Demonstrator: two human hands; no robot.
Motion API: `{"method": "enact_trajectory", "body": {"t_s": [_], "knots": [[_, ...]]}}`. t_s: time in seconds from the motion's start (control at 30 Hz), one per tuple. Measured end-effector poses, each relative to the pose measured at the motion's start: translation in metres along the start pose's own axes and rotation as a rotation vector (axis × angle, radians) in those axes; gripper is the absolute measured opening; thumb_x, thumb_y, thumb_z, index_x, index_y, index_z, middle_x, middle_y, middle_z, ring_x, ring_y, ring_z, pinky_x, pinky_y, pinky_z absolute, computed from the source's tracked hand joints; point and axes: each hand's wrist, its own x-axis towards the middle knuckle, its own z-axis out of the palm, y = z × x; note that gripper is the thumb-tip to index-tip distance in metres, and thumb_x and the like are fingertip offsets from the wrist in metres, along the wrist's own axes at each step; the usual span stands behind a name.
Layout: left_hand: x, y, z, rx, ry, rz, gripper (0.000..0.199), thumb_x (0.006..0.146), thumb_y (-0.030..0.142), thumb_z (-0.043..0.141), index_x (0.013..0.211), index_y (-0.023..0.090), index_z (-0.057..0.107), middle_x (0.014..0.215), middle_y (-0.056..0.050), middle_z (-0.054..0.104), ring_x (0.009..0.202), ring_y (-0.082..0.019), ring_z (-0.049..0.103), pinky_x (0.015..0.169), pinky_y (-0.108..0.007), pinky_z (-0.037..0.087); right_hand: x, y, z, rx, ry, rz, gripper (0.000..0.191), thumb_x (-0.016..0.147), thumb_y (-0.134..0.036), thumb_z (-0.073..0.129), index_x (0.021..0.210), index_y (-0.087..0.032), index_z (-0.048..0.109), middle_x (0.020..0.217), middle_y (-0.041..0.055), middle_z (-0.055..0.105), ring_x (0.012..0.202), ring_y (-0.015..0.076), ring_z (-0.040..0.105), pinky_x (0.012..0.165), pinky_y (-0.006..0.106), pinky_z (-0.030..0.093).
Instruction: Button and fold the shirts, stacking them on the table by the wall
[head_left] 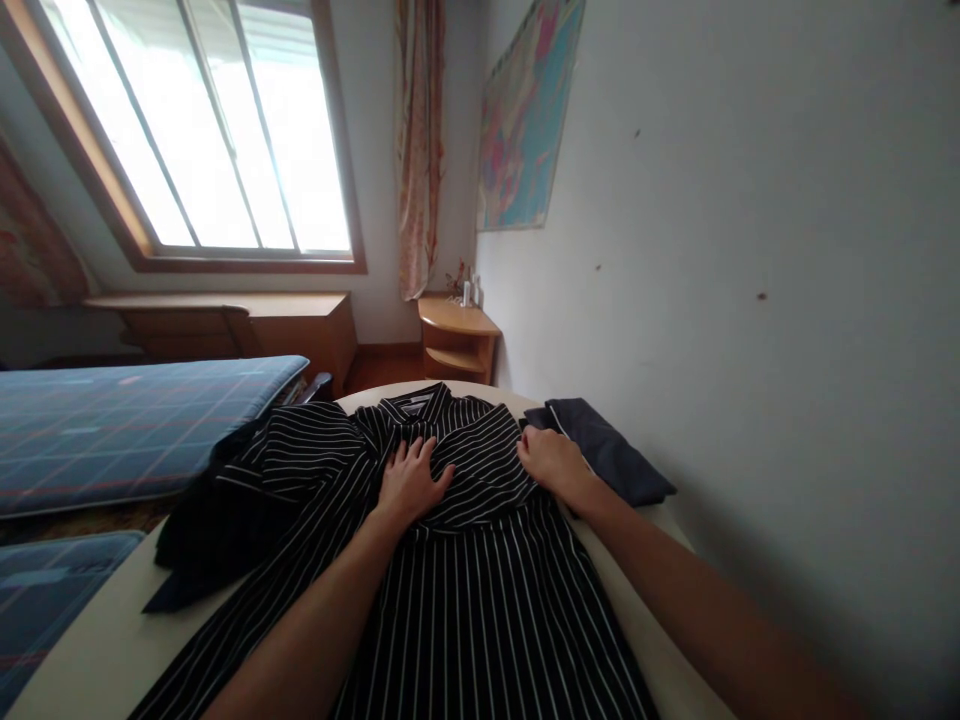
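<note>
A black shirt with white stripes (480, 590) lies spread on a pale table, its collar at the far end. One sleeve lies folded across the chest; the other side spreads out to the left. My left hand (412, 478) rests flat on the chest with its fingers spread. At the right edge of the shirt, my right hand (553, 458) is closed, with its fingertips on the striped cloth by the folded sleeve. A folded dark garment (619, 455) lies just beyond my right hand. The shirt's lower end runs out of view.
The pale table (82, 655) has a rounded far edge. Dark cloth (217, 530) lies at its left side. Left of it is a bed with a blue plaid mattress (135, 430). A white wall (750, 400) stands close on the right. A corner shelf (457, 320) and desk (300, 305) stand behind.
</note>
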Motion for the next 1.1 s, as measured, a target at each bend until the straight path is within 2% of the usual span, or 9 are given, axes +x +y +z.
{"method": "enact_trajectory", "body": {"t_s": [0.13,0.3,0.4,0.57,0.7,0.8,0.87,0.97,1.1], "knots": [[-0.003,0.008,-0.008,-0.016,0.03,0.046,0.058,0.091,0.049,0.051,0.142,0.022,0.048,0.149,-0.01,0.048,0.14,-0.033,0.036,0.112,-0.047,0.031,-0.037,0.016,-0.003,-0.015,-0.04,0.003,0.03,0.095,-0.033,0.045,0.099,-0.017,0.07,0.098,0.0163,0.073,0.091,0.0285,0.071,0.076,0.035,0.049],[-0.008,0.014,-0.007,-0.057,-0.002,0.074,0.053,0.092,0.046,0.051,0.139,0.022,0.052,0.142,-0.009,0.055,0.133,-0.029,0.045,0.11,-0.042,0.035,-0.072,0.028,0.008,-0.054,-0.118,0.018,0.034,0.09,-0.046,0.055,0.096,-0.016,0.07,0.095,0.0167,0.074,0.091,0.032,0.071,0.072,0.036,0.051],[-0.011,0.016,-0.007,-0.061,-0.004,0.104,0.052,0.093,0.047,0.05,0.138,0.021,0.052,0.14,-0.009,0.057,0.133,-0.029,0.046,0.111,-0.043,0.033,-0.081,0.029,0.018,-0.06,-0.097,0.025,0.029,0.093,-0.039,0.053,0.101,-0.016,0.068,0.094,0.016,0.074,0.089,0.031,0.072,0.069,0.035,0.05],[-0.01,0.017,-0.013,-0.062,-0.025,0.134,0.058,0.093,0.05,0.05,0.143,0.021,0.047,0.148,-0.01,0.049,0.138,-0.03,0.042,0.113,-0.045,0.032,-0.082,0.031,0.022,0.017,0.017,0.067,0.02,0.094,-0.03,0.048,0.098,-0.021,0.066,0.091,0.0104,0.074,0.083,0.0256,0.072,0.065,0.03,0.046],[-0.011,0.015,-0.009,-0.071,-0.103,0.343,0.068,0.089,0.057,0.055,0.15,0.03,0.04,0.159,-0.006,0.034,0.148,-0.033,0.023,0.118,-0.05,0.025,-0.078,0.036,0.02,0.153,0.071,0.131,0.015,0.09,-0.03,0.052,0.095,-0.022,0.065,0.089,0.0066,0.073,0.081,0.0214,0.071,0.065,0.028,0.042],[-0.016,0.016,-0.003,-0.058,-0.179,0.452,0.068,0.089,0.062,0.054,0.15,0.036,0.038,0.161,-0.004,0.029,0.149,-0.035,0.017,0.118,-0.054,0.021,-0.076,0.039,0.023,0.325,0.054,0.148,0.02,0.09,-0.029,0.053,0.105,-0.021,0.063,0.088,0.0046,0.074,0.082,0.0193,0.07,0.07,0.026,0.044],[-0.019,0.019,-0.002,-0.043,-0.198,0.476,0.065,0.09,0.063,0.051,0.149,0.039,0.039,0.162,-0.003,0.025,0.15,-0.037,0.013,0.118,-0.057,0.018,-0.076,0.039,0.027,0.427,0.044,0.132,0.032,0.091,-0.034,0.055,0.12,-0.02,0.059,0.088,0.0039,0.074,0.083,0.0193,0.071,0.072,0.026,0.046],[-0.022,0.023,-0.005,-0.032,-0.206,0.53,0.068,0.09,0.063,0.051,0.151,0.04,0.034,0.165,-0.003,0.017,0.15,-0.039,0.003,0.118,-0.059,0.015,-0.075,0.038,0.033,0.457,0.061,0.051,0.047,0.092,-0.038,0.056,0.137,-0.024,0.051,0.102,0.0043,0.074,0.091,0.02,0.071,0.078,0.028,0.049],[-0.023,0.028,-0.008,-0.026,-0.243,0.535,0.07,0.091,0.064,0.048,0.153,0.04,0.03,0.164,-0.003,0.018,0.15,-0.038,0.008,0.118,-0.06,0.014,-0.074,0.035,0.039,0.389,0.08,-0.039,0.04,0.095,-0.035,0.052,0.135,-0.028,0.058,0.121,0.0051,0.07,0.109,0.021,0.066,0.093,0.03,0.047]]}}
